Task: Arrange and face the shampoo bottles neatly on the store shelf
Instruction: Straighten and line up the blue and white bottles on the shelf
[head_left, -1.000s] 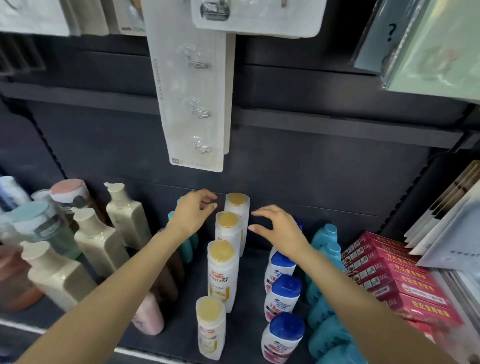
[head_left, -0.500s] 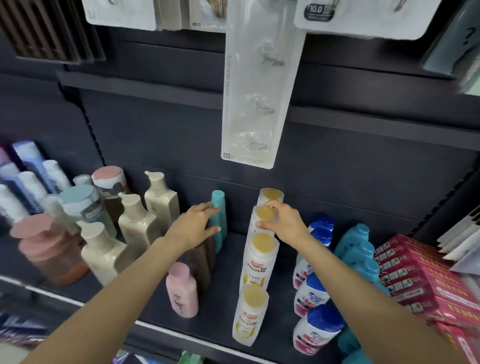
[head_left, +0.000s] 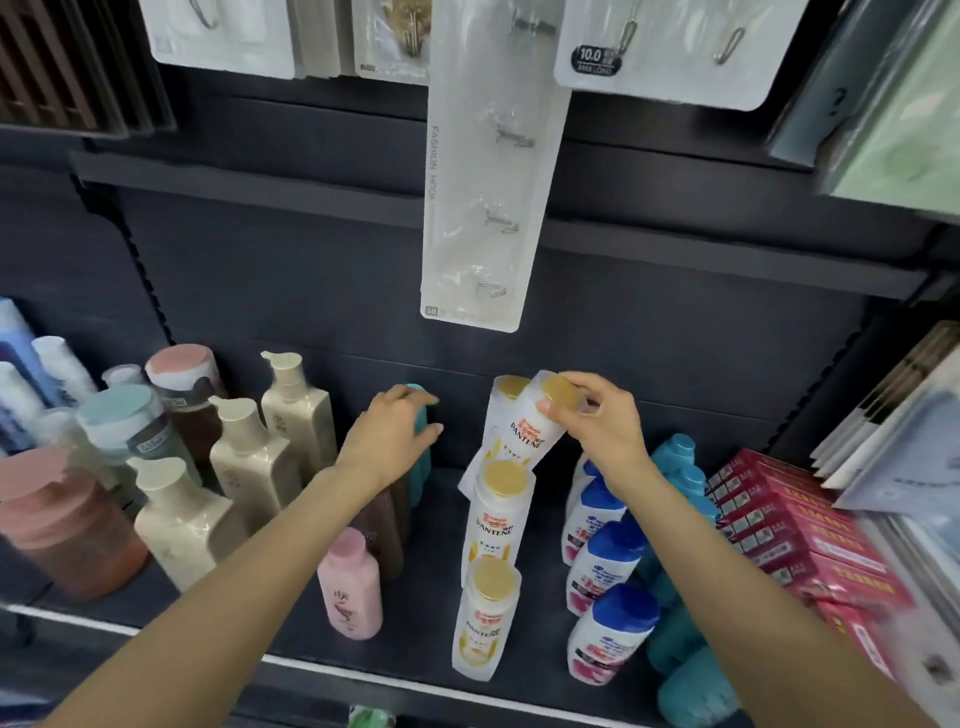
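Observation:
A row of white Pantene shampoo bottles with gold caps runs front to back on the dark shelf (head_left: 426, 613). My right hand (head_left: 597, 426) pinches the gold cap of a Pantene bottle (head_left: 530, 431) near the back, and this bottle is lifted and tilted to the right. Another Pantene bottle (head_left: 506, 387) stands just behind it, two more (head_left: 496, 519) (head_left: 485, 618) in front. My left hand (head_left: 389, 441) grips a teal bottle (head_left: 418, 457) at the back of the neighbouring row. A pink bottle (head_left: 350, 587) and brown bottles (head_left: 387, 519) stand in front of the teal one.
Cream pump bottles (head_left: 296, 410) and large capped jars (head_left: 62, 519) fill the left. White bottles with blue caps (head_left: 608, 629) and teal bottles (head_left: 680, 467) stand right of the Pantene row, then red boxes (head_left: 789, 530). A hook pack (head_left: 483, 171) hangs overhead.
My right hand has taken the second-from-back Pantene bottle by its cap, lifted it and tilted it right. My left hand has moved onto the teal bottle. The view shifted left.

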